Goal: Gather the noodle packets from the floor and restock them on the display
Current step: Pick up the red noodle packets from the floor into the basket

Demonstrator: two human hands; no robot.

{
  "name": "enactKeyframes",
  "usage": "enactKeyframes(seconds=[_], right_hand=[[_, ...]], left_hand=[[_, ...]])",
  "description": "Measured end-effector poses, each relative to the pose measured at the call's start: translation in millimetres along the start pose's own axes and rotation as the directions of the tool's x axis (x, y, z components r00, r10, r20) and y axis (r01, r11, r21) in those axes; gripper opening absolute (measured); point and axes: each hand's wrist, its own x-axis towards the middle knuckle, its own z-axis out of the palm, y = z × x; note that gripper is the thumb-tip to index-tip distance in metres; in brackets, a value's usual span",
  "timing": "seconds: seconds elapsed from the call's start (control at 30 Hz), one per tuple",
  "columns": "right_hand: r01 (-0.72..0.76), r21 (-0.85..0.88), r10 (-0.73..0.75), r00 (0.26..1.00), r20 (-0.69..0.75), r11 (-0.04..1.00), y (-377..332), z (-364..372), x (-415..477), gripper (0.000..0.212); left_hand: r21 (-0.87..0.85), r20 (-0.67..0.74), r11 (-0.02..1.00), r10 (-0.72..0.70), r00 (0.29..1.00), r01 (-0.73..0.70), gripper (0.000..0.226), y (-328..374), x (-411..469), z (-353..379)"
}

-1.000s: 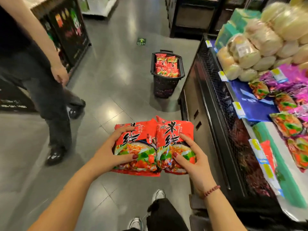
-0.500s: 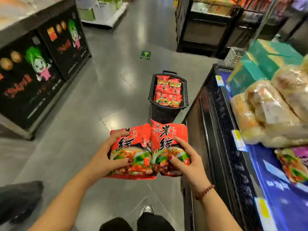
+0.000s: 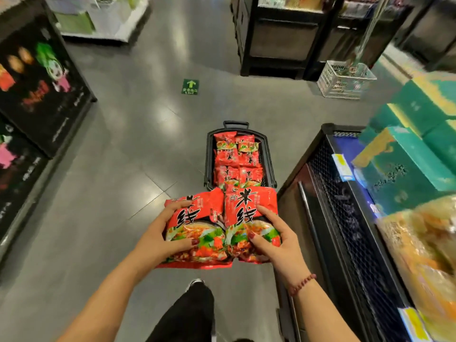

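Two stacks of red noodle packets sit side by side in front of me at waist height. My left hand (image 3: 161,233) grips the left stack (image 3: 197,218), thumb across its front. My right hand (image 3: 278,236) grips the right stack (image 3: 246,208) the same way. Just beyond them a black basket (image 3: 270,159) stands on the floor, filled with several more red noodle packets (image 3: 235,159). The display (image 3: 345,218) runs along my right side, with green boxes (image 3: 404,154) and clear bagged goods (image 3: 419,243) on top.
A black printed display (image 3: 42,95) lines the left of the aisle. Dark shelving units (image 3: 278,43) and a white wire basket (image 3: 345,79) stand at the far end. A green arrow sticker (image 3: 190,86) marks the grey floor. My dark trouser leg (image 3: 187,314) and shoe show below.
My view has swung up and along the aisle, and the basket now lies closer. Both hands keep the same hold on the packets. The person standing at the left has left the frame.
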Motion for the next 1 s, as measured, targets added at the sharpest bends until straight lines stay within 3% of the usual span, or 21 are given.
enactKeyframes(seconds=[0.3,0.6,0.87,1.0], right_hand=[[-0.061,-0.013,0.060,0.995,-0.076,0.998,-15.5,-6.4,153.9,0.056],[-0.154,-0.068,0.153,0.988,-0.023,0.986,15.2,-51.8,347.3,0.056],[-0.336,-0.127,0.329,0.941,-0.078,0.933,117.5,-90.0,499.9,0.060],[-0.342,-0.222,0.341,0.939,-0.046,0.913,184.8,-100.0,553.2,0.059]], left_hand=[[0.023,0.119,0.999,-0.032,0.992,0.029,0.078,26.5,175.7,-35.4],[0.028,0.034,0.984,-0.176,0.984,0.175,0.073,12.6,354.6,-22.9],[-0.043,-0.060,0.933,-0.358,0.932,0.356,0.075,-79.6,506.9,5.3],[-0.010,-0.046,0.915,-0.404,0.914,0.404,0.077,-149.7,558.6,16.4]])
